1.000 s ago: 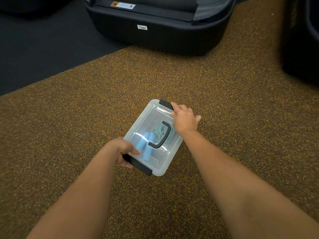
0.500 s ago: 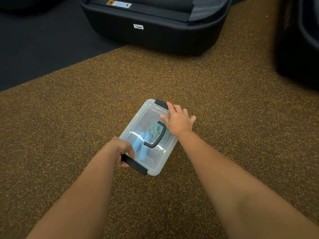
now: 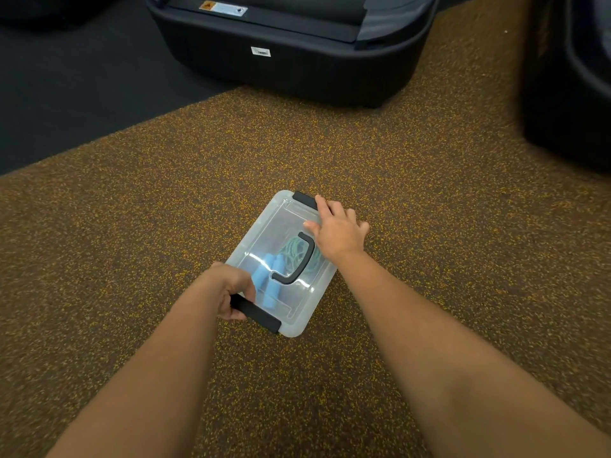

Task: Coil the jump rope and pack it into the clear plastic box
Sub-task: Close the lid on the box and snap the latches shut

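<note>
The clear plastic box (image 3: 299,320) lies on the speckled brown floor with its lid on. Through the lid I see the jump rope (image 3: 272,282): blue handles and a green coiled cord. A black carry handle (image 3: 297,262) lies flat on the lid. My left hand (image 3: 233,289) curls round the near black latch (image 3: 256,314). My right hand (image 3: 337,231) rests with straight fingers on the lid's far corner, its fingertips at the far black latch (image 3: 304,200).
A large black machine base (image 3: 297,57) stands at the back. Another dark object (image 3: 575,81) fills the right edge. Dark flooring (image 3: 66,87) lies at the back left beyond the brown mat.
My right hand has flattened and its fingers have stretched toward the far latch. My left hand has kept its grip on the near latch. The box has barely shifted.
</note>
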`<state>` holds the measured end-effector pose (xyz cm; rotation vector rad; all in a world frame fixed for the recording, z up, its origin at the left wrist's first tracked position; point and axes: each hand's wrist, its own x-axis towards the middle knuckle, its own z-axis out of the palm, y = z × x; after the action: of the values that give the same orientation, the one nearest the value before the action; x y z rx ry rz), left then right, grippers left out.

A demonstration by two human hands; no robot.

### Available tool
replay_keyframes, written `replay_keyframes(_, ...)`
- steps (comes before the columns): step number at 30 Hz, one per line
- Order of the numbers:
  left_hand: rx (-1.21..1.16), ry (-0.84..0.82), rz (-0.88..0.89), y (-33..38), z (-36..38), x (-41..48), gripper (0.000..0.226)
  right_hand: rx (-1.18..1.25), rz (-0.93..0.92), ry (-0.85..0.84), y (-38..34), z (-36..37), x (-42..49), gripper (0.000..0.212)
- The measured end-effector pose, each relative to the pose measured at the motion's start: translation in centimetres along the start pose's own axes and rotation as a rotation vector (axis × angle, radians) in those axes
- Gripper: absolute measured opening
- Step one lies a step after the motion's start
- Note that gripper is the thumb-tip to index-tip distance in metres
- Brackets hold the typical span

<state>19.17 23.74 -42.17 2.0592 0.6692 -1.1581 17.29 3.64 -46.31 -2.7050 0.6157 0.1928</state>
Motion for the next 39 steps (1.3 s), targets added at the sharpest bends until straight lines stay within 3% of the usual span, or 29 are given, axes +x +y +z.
replay_keyframes(4,-0.032,-0.067,-0.005,-0.1,-0.2,0.1,0.053,-0.009,-0.015,0.001,0.1,0.1,0.0,0.061)
replay_keyframes(14,-0.013,-0.035,0.056,-0.3,-0.4,-0.4,0.072,0.025,-0.076,-0.046,0.5,-0.2,-0.3,0.058)
replay_keyframes(23,-0.020,0.010,0.032,-0.6,-0.4,-0.3,0.071,-0.030,-0.131,-0.111,0.4,-0.7,-1.1,0.055)
replay_keyframes(27,0.132,0.112,0.027,0.0,0.3,-0.2,0.075,-0.091,-0.163,-0.155,0.7,-1.2,-1.9,0.060)
replay_keyframes(30,0.442,0.199,0.049,0.9,0.8,-0.5,0.094,-0.115,-0.190,-0.191,0.9,-1.6,-3.0,0.062)
replay_keyframes(34,0.556,0.339,0.176,2.5,2.3,-2.1,0.088,-0.079,-0.190,-0.179,1.8,-3.3,-4.3,0.062)
replay_keyframes(39,0.626,0.435,0.586,5.5,5.1,-4.8,0.061,-0.070,-0.141,0.015,3.9,-7.4,-5.3,0.058)
